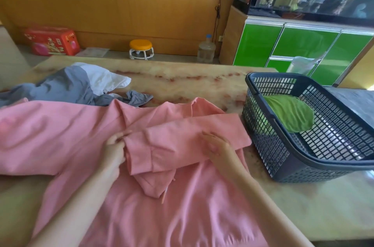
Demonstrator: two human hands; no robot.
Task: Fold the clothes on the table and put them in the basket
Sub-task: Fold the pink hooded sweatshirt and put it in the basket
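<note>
- Far left, on the table [182, 79]: one grey garment [66, 89], crumpled. One white garment [105, 79] lies bunched against its far side, touching it.
- Nearer me, one pink garment [60, 135] is spread flat over the near half of the table, from the left edge almost to the basket. Its sleeve is folded across the body.
- My left hand [114, 151]: fingers curled, pinching the left end of the folded sleeve between thumb and fingertips.
- My right hand [217, 145]: fingers straight and together, palm down, pressing flat on the folded sleeve. It grips nothing.
- Right: one dark plastic basket [263, 135] stands on the table just beside the pink garment's right edge.
- Inside the basket: one green garment [289, 113], folded, lying towards the far left corner.
- Count: two hands, both on the pink sleeve. Four garments: three on the table, one in the basket. One basket.
</note>
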